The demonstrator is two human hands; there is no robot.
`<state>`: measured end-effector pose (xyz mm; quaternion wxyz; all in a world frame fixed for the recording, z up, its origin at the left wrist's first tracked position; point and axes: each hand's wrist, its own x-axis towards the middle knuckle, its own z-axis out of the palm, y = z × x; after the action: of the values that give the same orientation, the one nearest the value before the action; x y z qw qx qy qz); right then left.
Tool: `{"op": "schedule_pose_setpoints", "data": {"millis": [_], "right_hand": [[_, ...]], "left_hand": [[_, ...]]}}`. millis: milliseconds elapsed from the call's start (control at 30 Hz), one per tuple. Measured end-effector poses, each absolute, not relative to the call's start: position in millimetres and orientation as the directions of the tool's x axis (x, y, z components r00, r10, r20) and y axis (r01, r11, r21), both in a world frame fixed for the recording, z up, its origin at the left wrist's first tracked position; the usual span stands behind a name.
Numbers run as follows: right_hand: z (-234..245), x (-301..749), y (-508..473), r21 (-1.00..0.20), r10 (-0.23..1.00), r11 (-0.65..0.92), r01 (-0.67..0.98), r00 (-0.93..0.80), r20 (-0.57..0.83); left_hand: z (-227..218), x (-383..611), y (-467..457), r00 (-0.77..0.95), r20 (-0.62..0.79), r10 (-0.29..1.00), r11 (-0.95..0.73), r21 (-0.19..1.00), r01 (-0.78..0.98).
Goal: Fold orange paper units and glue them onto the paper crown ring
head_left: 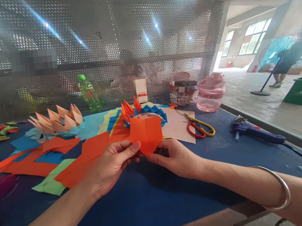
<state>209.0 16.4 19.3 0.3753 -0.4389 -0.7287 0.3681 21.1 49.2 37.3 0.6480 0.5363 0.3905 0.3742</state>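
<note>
An orange sheet of paper (146,133), its lower corners folded in toward a blunt point, is held up over the blue table. My left hand (119,156) pinches its lower left edge between thumb and fingers. At the lower right, my right hand (173,157) grips the same paper, some fingers hidden behind it. Just beyond stands a ring of folded blue paper (162,114) with orange pointed pieces (128,109) on its left side. Loose orange paper (95,145) and a light green sheet (55,177) lie left of my left hand.
Red-and-yellow-handled scissors (199,127) rest on pale paper. A glue gun (258,130) trails its cable at the right. Behind are a pink-lidded container (211,97), a round basket (184,93), a green bottle (89,94) and a peach folded-paper crown (57,121). A perforated metal screen (99,35) borders the table.
</note>
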Motion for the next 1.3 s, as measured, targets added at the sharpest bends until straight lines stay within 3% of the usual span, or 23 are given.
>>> {"op": "schedule_pose_setpoints", "data": {"millis": [267, 667, 833, 933, 1033, 1167, 1300], "right_hand": [[16.2, 207.6, 16.7, -0.895, 0.902, 0.346, 0.283, -0.365, 0.233], [18.2, 209.4, 14.9, -0.86, 0.869, 0.423, 0.286, -0.398, 0.295], [15.8, 208.3, 15.3, -0.861, 0.896, 0.38, 0.338, -0.365, 0.253], [14.9, 208.3, 16.3, -0.843, 0.914, 0.404, 0.355, -0.192, 0.357], [16.8, 210.4, 15.8, -0.768, 0.842, 0.507, 0.39, -0.033, 0.539], [20.5, 213.5, 13.5, -0.63, 0.765, 0.603, 0.49, -0.13, 0.631], [19.8, 213.1, 14.4, -0.64, 0.802, 0.571, 0.514, -0.187, 0.567]], "left_hand": [[34.0, 21.4, 48.7, 0.397, -0.075, 0.915, 0.088, 0.996, -0.017], [32.9, 25.6, 47.4, 0.454, -0.061, 0.889, 0.046, 0.998, 0.045], [31.8, 24.7, 47.4, 0.433, -0.055, 0.9, 0.04, 0.998, 0.043], [33.5, 24.3, 46.5, 0.396, -0.08, 0.915, 0.067, 0.997, 0.047], [36.0, 25.1, 45.0, 0.376, -0.118, 0.919, 0.104, 0.993, 0.056], [35.8, 27.6, 43.3, 0.387, -0.137, 0.912, 0.131, 0.99, 0.043], [34.4, 29.4, 41.7, 0.392, -0.138, 0.91, 0.141, 0.99, 0.022]]}}
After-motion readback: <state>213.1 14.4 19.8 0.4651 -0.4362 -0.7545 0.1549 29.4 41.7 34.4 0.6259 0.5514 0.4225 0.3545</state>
